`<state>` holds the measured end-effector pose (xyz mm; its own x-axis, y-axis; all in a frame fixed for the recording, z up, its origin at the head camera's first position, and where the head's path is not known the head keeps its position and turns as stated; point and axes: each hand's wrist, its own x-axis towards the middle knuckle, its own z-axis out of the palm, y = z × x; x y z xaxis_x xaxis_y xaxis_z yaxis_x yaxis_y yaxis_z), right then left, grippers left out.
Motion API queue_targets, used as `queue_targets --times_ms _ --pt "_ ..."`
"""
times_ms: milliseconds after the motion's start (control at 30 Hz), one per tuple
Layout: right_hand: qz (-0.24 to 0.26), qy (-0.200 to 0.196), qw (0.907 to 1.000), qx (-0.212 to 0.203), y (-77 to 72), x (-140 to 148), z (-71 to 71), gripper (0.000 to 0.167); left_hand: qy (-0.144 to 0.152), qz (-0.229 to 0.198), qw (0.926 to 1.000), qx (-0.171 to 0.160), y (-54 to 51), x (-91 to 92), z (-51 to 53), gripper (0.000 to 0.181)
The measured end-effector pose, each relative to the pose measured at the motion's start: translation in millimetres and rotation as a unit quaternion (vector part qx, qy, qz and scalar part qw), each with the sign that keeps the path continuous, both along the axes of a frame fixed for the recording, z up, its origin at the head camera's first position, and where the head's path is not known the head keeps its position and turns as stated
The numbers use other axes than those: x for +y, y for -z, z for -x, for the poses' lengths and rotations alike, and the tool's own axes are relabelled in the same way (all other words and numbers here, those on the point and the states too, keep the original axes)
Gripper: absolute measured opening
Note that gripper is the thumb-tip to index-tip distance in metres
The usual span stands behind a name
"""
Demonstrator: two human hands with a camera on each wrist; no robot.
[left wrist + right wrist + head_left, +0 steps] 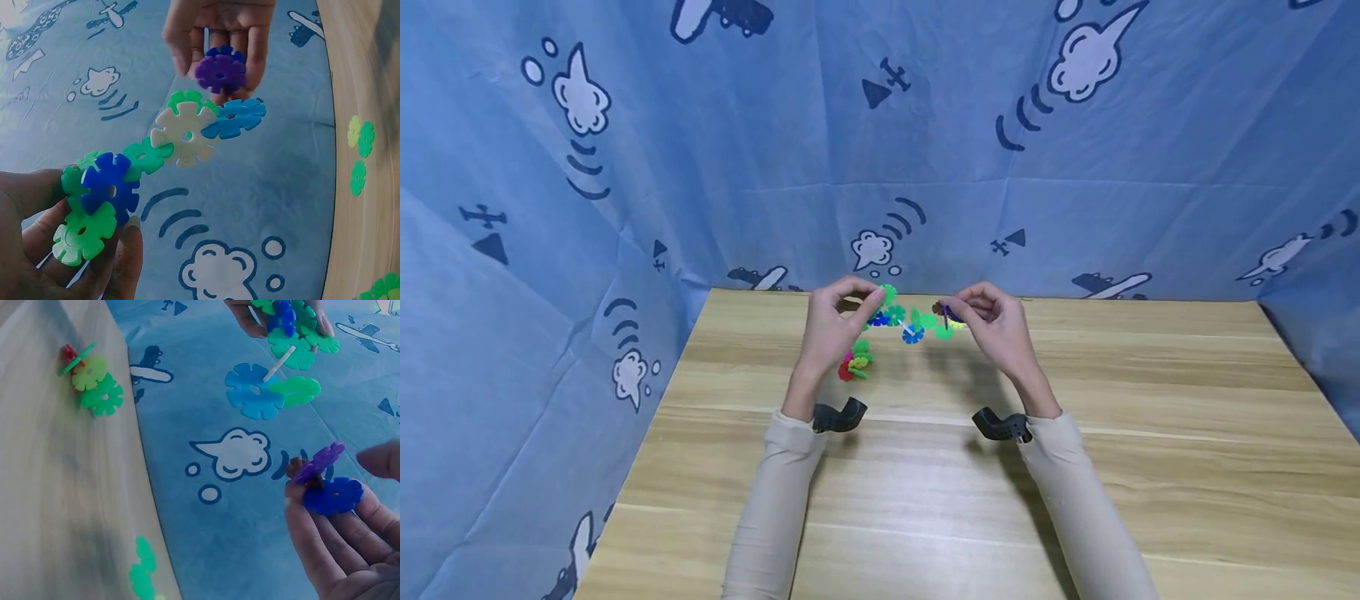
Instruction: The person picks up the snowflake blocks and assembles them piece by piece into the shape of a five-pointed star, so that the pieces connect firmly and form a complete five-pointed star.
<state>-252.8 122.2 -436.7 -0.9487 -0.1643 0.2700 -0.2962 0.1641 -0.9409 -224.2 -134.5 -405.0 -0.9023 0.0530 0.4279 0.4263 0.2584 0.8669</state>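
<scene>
head view shows both hands raised over the far part of the tabletop (925, 500). the left hand (835, 325) pinches one end of a chain of toy discs (172, 137), thumb and fingers curled round its dark blue disc (125, 184) and green neighbours. gripping only that end seems meant to leave the rest uncovered; it juts toward the right hand (1003, 329), with a light blue disc (244, 119) nearest that hand. the right hand holds a blue disc (331, 497), a purple disc (320, 461) and a brown piece (294, 467) in its curled fingers, thumb standing apart; whether these three are slotted together i cannot tell. held out at the fingertips, their notched rims show, perhaps to keep the slots easy to reach. a small pile of discs (860, 362) lies below the left hand, and loose green discs (367, 149) lie below the right, probably placed for short reaches. behind the hands, the curtain (925, 125) carries printed planes and clouds; no brand, label or writing is readable.
</scene>
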Motion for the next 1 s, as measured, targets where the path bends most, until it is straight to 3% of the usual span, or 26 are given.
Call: queue_targets --times_ms 133,300,433,567,767,1000 --pt "0.0 0.035 0.9994 0.003 -3.1 1.3 -0.1 0.029 0.009 0.008 0.9999 -0.005 1.1 4.8 1.4 0.017" --pt "0.044 0.069 0.9965 -0.018 -4.0 2.6 1.0 0.026 0.021 0.028 0.9993 -0.014 3.4 10.4 2.7 0.018" --pt "0.092 0.065 0.992 -0.056 -5.1 2.8 2.1 0.025 0.028 0.03 0.9989 -0.021 2.8 12.7 2.7 0.018" --pt "0.08 0.057 0.9922 -0.078 -6.5 3.3 4.4 0.028 0.027 0.032 0.9988 -0.026 1.5 15.5 3.8 0.018" --pt "0.025 0.07 0.9966 -0.037 -7.9 4.4 10.1 0.027 0.022 0.036 0.9987 -0.027 1.8 20.3 6.3 0.018" --pt "0.038 0.065 0.9971 0.009 -13.4 7.7 15.8 0.023 0.027 0.042 0.9983 -0.031 3.9 24.5 10.9 0.017"
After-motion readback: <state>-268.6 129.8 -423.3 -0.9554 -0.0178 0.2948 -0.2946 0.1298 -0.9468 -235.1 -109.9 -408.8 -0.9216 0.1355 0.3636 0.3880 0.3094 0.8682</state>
